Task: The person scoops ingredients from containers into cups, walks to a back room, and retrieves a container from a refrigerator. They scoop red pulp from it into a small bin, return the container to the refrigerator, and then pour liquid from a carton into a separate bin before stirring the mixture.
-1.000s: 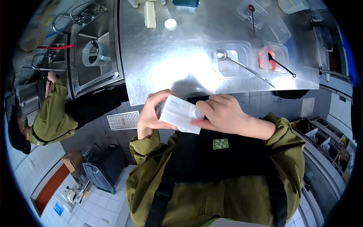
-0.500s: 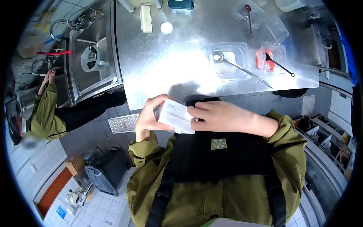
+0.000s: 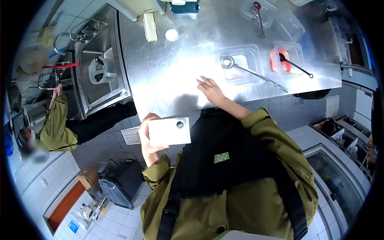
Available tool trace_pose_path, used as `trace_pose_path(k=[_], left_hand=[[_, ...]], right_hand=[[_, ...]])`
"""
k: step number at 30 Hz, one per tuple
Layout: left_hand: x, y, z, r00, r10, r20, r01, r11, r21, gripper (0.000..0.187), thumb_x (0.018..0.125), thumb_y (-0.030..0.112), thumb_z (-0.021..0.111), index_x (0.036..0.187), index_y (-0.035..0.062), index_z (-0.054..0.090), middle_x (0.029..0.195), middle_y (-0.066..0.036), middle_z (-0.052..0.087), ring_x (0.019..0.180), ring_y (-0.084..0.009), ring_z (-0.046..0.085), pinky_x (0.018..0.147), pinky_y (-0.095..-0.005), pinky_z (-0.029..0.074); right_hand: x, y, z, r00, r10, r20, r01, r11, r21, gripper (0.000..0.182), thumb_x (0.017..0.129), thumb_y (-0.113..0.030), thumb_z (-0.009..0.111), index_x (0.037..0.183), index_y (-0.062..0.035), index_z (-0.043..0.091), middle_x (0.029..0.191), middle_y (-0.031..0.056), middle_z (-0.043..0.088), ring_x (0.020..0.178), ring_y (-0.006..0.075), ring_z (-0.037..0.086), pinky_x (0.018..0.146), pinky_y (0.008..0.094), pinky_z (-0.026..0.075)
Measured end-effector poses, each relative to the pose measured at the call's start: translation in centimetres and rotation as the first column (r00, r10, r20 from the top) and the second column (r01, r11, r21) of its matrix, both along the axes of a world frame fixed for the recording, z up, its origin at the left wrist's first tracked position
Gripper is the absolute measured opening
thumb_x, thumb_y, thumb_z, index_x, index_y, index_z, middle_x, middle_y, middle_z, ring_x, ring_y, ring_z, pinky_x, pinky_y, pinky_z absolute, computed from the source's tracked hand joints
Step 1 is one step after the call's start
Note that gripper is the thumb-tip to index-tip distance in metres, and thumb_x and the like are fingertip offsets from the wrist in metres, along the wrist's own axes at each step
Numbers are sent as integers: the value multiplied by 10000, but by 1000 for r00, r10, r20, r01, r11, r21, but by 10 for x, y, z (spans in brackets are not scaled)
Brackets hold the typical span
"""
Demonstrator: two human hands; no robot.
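My left hand (image 3: pixel 149 134) is closed round a white carton (image 3: pixel 165 133) in front of my apron. A round opening with a dark, silvery inside shows near one corner of the carton's pale top. My right hand (image 3: pixel 212 91) is away from the carton, over the near part of the steel table (image 3: pixel 160 60). Its fingers are stretched forward and slightly apart, and I see nothing in them. To its right stands a clear plastic container (image 3: pixel 256 52) with a long-handled ladle (image 3: pixel 256 74) laid across it.
Another clear container (image 3: pixel 294 48) holds something red and a dark spoon (image 3: pixel 296 66). Farther back lie a lidded-looking clear box (image 3: pixel 268 18), a round white item (image 3: pixel 172 35) and a pale long case (image 3: pixel 150 28). At left, a co-worker (image 3: pixel 60 124) stands by the sinks (image 3: pixel 86 98).
My right hand has left the carton and moved forward over the table, its fingers opening out. The carton, still in my left hand, has turned and shifted left, showing its round opening.
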State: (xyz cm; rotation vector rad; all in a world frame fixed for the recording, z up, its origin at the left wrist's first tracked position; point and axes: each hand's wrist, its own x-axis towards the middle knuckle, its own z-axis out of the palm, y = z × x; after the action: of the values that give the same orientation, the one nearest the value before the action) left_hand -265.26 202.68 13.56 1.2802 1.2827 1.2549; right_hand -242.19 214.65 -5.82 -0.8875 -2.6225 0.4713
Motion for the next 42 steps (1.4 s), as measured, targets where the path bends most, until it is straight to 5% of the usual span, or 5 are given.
trace_pose_path(k=[8, 12, 16, 27, 42], left_hand=[[30, 22, -6, 948, 307, 81, -316, 938, 142, 879, 569, 607, 716, 1098, -25, 409, 945, -144, 461, 949, -276, 491, 907, -462, 398], [26, 49, -34, 948, 313, -60, -288, 923, 254, 872, 648, 669, 619, 1119, -50, 469, 1033, -126, 477, 1007, -231, 463, 856, -355, 364], [62, 82, -1, 991, 122, -63, -123, 992, -18, 829, 658, 596, 657, 1143, -46, 455, 1079, -115, 488, 1012, -202, 489, 855, -317, 379], [115, 147, -18, 980, -188, -61, 165, 946, -279, 545, 682, 207, 712, 1112, -22, 468, 956, -83, 571, 883, -149, 535, 802, -287, 418], [136, 197, -56, 911, -406, -74, 327, 821, -468, 435, 738, 177, 727, 1064, -19, 515, 895, -85, 618, 794, -130, 583, 698, -260, 470]], right_hand=[[89, -4, 131, 867, -337, -368, 243, 929, -278, 286, 667, 32, 540, 951, -3, 545, 914, 169, 562, 838, 345, 549, 749, 402, 459], [176, 21, 170, 765, -643, -16, 625, 738, 255, 205, 761, -110, 586, 941, -18, 555, 950, 143, 583, 870, 323, 560, 771, 398, 439], [220, 9, 140, 692, -592, 413, 680, 726, -101, 185, 800, -179, 580, 897, -22, 574, 836, 148, 605, 801, 335, 583, 715, 389, 457], [254, -53, 116, 672, -740, 43, 334, 250, -909, 149, 863, -137, 541, 815, 3, 524, 600, 72, 445, 572, 107, 393, 528, 270, 359], [242, -54, 131, 612, -791, 21, 312, 217, -925, 142, 881, -154, 510, 885, -18, 550, 663, 127, 560, 580, 217, 524, 557, 298, 407]])
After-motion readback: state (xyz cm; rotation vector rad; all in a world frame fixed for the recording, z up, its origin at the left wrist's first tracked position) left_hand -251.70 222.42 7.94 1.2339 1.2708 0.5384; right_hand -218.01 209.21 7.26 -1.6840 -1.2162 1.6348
